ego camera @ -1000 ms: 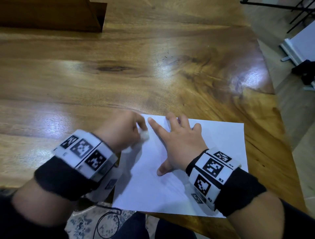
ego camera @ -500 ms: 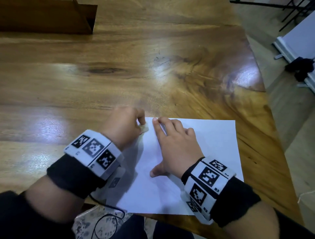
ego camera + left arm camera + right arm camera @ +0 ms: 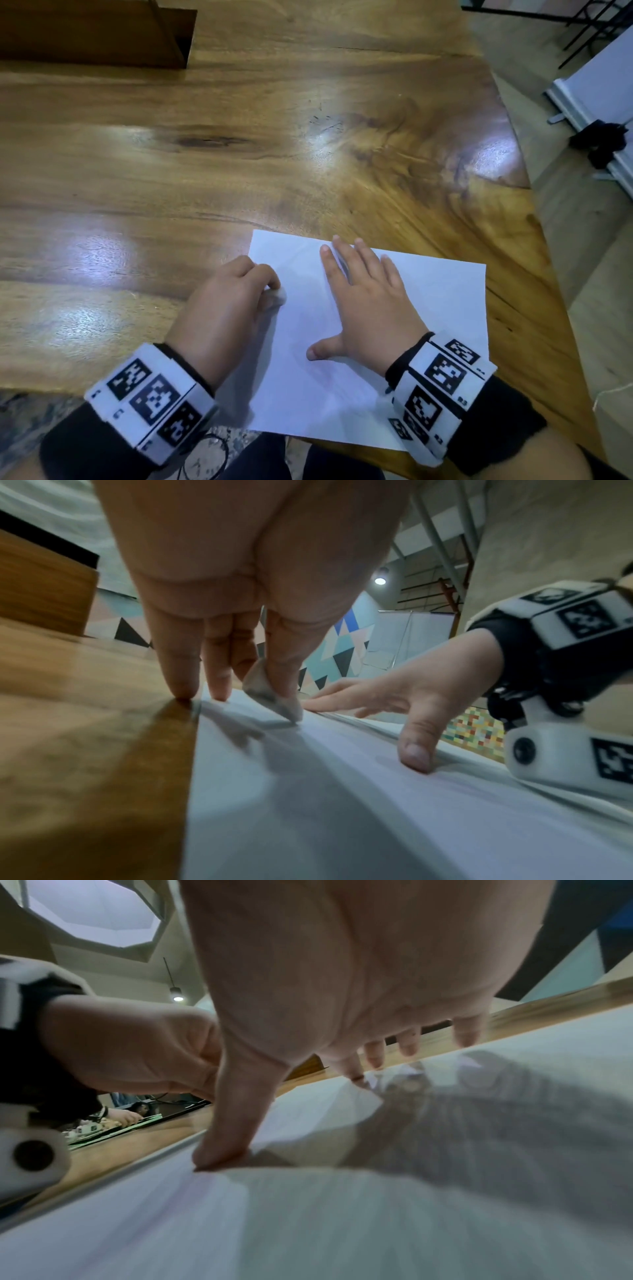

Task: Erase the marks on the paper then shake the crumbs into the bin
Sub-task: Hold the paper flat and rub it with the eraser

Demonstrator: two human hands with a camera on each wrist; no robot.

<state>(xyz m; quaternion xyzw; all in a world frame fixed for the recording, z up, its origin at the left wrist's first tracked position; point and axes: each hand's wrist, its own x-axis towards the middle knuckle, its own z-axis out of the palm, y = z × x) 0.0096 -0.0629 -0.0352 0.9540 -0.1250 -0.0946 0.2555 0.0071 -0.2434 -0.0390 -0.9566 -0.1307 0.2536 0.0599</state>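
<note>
A white sheet of paper (image 3: 428, 308) lies on the wooden table (image 3: 239, 164) near its front edge. My left hand (image 3: 236, 301) pinches a small greyish-white eraser (image 3: 278, 295) and presses its tip on the paper's left part; the eraser (image 3: 270, 693) shows smudged in the left wrist view. My right hand (image 3: 363, 298) lies flat on the paper with fingers spread, thumb (image 3: 222, 1139) pressed down, holding the sheet (image 3: 342, 1218) still. No marks stand out on the paper. No bin is in view.
A dark wooden box (image 3: 96, 34) stands at the table's far left corner. The table's right edge drops to the floor, where a white board (image 3: 596, 99) and black stand legs (image 3: 582, 20) are. A black cable (image 3: 205, 455) hangs below the front edge.
The eraser in my left hand has moved back along the paper toward me, away from its far edge. My right hand stays flat on the sheet, fingers a little more spread.
</note>
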